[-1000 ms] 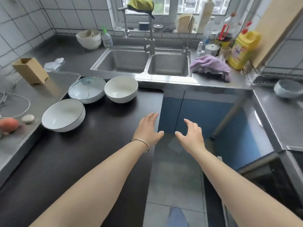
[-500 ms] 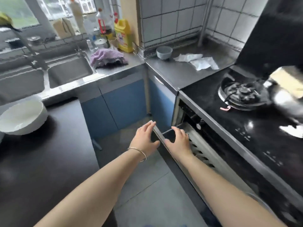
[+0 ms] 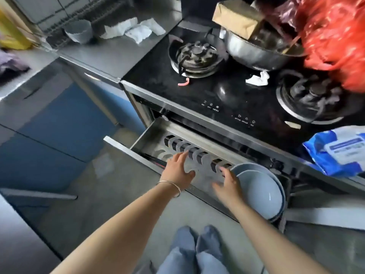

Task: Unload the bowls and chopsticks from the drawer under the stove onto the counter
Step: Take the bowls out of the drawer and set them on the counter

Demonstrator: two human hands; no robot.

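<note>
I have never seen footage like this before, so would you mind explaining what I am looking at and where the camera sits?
There is no machine here: a person wears a wide-angle camera on the head, so you look down along both bare arms. The left hand, with a bangle on its wrist, and the right hand reach into the open drawer under the stove. Both hands are open and hold nothing. Beside the right hand, stacked pale bowls sit in the drawer. I cannot make out any chopsticks. On the stove are two burners, a metal basin and a red plastic bag. On the steel counter to the left sit a small bowl and crumpled paper towels.
</note>
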